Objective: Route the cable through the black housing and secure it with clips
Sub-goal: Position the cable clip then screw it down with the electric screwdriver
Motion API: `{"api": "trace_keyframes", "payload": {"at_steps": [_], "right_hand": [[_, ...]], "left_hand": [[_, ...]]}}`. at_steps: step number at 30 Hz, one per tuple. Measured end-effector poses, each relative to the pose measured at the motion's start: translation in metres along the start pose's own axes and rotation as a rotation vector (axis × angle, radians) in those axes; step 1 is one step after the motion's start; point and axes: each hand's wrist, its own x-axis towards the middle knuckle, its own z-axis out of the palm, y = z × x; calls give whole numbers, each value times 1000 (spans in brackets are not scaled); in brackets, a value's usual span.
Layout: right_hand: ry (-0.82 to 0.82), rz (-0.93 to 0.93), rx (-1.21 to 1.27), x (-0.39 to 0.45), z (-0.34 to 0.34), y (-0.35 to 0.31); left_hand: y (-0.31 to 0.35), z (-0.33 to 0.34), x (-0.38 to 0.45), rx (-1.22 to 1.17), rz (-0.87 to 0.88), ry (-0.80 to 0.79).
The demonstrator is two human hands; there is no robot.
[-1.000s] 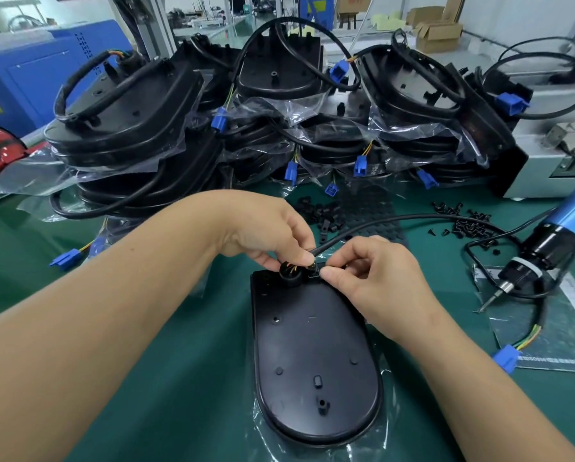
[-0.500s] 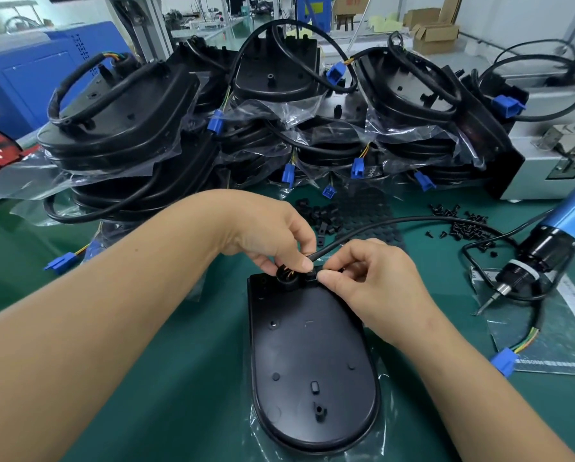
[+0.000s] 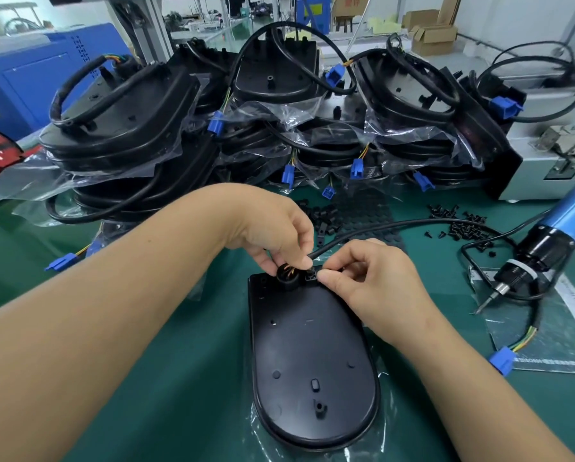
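Note:
A black oval housing point(image 3: 307, 355) lies flat on the green mat in front of me, on clear plastic film. At its far end is a round port point(image 3: 285, 274) with coloured wires showing inside, and beside it a small square clip seat point(image 3: 311, 277). My left hand point(image 3: 276, 225) pinches the black cable point(image 3: 379, 226) just above the port. My right hand point(image 3: 372, 278) pinches a small black part at the clip seat, touching the housing's edge. The cable runs right and loops round to a blue connector point(image 3: 502, 360).
Stacks of finished black housings point(image 3: 126, 121) with looped cables and blue plugs fill the back of the bench. A blue electric screwdriver point(image 3: 546, 248) lies at the right. Loose black screws point(image 3: 459, 221) and small black clips point(image 3: 322, 216) are scattered behind my hands.
Both hands have stayed at the housing's far end. The fingers have shifted slightly, pressing closer onto the port and clip seat.

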Motion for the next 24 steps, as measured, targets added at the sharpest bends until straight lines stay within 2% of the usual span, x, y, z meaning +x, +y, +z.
{"api": "trace_keyframes", "payload": {"at_steps": [10,16,24], "right_hand": [[8,7,-5,1,1,1],[1,15,11,0,1,0],[4,13,-5,0,1,1]], "left_hand": [[-6,4,-1,-141,-10,36],[-12,2,-1,-236,-6,0],[-7,2,0,-149,17,22]]}}
